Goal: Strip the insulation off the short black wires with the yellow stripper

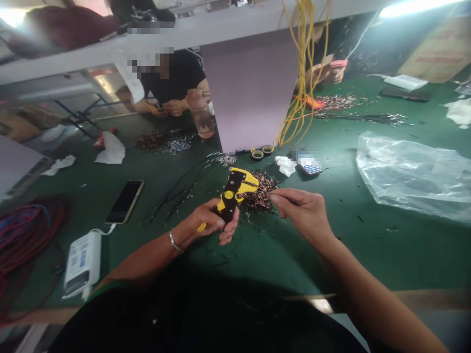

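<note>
A worker's left hand (201, 221) grips a yellow-and-black wire stripper (231, 193) above a green table (342, 255), fingers curled around its handles while its head tilts up and to the right. No wire can be seen in the tool. The work at this moment centres on stripping wire: the stripper hangs just beside a tangled heap of copper-colored wire ends (259, 193), and short dark clippings lie scattered around it. The right hand (301, 211) is raised near the heap, thumb and forefinger pressed together in a pinch; whether they hold a fine strand cannot be told. Its fingertips stop just short of the tool, not touching it. A metal bracelet (175, 241) circles the left wrist.

Nearby on the table, a phone (125, 201) lies next to a white power bank (83, 262), and a coil of red and blue wire (25, 235) sits at the left. Two rolls of tape (262, 152), a crumpled tissue (285, 165) and a calculator (309, 166) lie beyond the heap, with a clear plastic bag (408, 176) off to the right. Yellow cables (302, 63) hang down at the far side. Across the table, a co-worker (172, 81) has both hands (172, 107) together over their own work, near a clear bottle (201, 120).
</note>
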Available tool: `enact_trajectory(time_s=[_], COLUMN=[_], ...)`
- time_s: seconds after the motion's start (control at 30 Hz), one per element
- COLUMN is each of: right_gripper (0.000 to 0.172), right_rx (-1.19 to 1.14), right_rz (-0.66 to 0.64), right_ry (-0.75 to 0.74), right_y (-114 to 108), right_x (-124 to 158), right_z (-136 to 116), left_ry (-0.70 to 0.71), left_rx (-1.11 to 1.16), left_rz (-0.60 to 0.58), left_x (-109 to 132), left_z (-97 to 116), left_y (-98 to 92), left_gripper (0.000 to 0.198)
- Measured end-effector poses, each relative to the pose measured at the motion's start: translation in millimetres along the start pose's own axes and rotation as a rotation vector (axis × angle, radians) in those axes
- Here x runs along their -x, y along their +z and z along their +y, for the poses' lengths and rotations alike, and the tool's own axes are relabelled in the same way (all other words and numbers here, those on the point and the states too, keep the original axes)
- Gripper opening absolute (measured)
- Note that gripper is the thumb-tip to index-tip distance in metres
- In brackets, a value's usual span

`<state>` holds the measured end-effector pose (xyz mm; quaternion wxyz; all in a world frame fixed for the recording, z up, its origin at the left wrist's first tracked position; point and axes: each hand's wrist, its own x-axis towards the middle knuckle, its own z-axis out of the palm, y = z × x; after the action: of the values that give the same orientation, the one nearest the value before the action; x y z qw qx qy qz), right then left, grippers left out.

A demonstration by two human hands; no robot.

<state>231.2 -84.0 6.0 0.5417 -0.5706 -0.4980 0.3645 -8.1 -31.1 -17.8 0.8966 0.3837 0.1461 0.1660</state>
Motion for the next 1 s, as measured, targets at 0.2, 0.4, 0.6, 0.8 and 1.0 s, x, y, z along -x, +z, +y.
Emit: enact_trajectory(time_s=[0.2,0.4,0.6,0.8,1.0], right_gripper=[0.015,0.014,0.015,0.016,0.016], right_rx=[0.011,0.026,0.027,0.022,0.016], right_rz=[-0.033,-0.032,-0.053,-0.043,-0.052], right_ry=[0.005,-0.007,-0.002,0.009,0.025], right_y=[-0.1,0.7,0.7,1.5,1.2], right_x=[0.2,0.5,0.6,1.4,1.8], right_z=[1.3,-0.7,0.2,-2.6,-5.3], left_ry=[-0.021,-0.024,-0.010,-0.002,0.011], left_rx=[-0.049,-0.031,-0.027,-0.016,-0.017], left_rz=[-0.029,-0.035,-0.042,-0.054,-0.056], left_x=[-1.9,-1.6,-1.7,-1.4,-1.9], left_z=[0.3,-0.5,-0.2,-1.4,-1.6], left_y=[2.0,1.4,2.9,2.1,1.7], left_gripper=[0.030,0.030,0.028,0.029,0.028])
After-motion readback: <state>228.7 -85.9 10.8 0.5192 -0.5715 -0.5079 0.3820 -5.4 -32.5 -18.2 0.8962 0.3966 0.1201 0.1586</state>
